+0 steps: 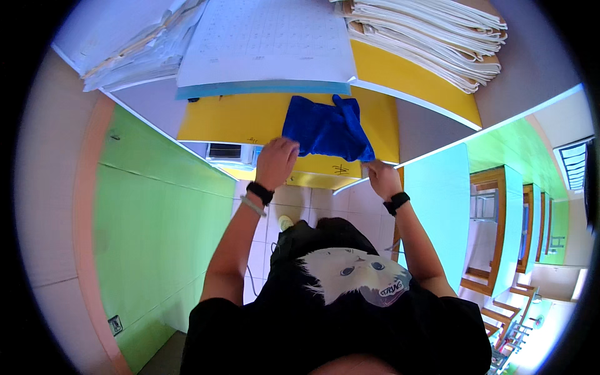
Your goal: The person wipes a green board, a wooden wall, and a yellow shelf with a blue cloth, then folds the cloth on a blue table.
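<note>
A blue cloth (323, 129) is spread over a yellow shelf board (234, 117) in front of me, with one strip of it folded over near its far right corner. My left hand (277, 161) is curled at the cloth's near left edge and appears to pinch it; the fingertips are partly hidden. At the near right corner, my right hand (384, 179) grips the cloth between its fingers. Both wrists wear black bands, and a pale bracelet sits beside the left one.
Above the cloth lie a printed paper sheet (267, 42), a pile of papers (136, 51) and a stack of folded white-edged material (426, 37). Below, a lower yellow shelf (328, 166) holds a packet (232, 154). A green wall (154, 206) stands left; desks (487, 229) stand right.
</note>
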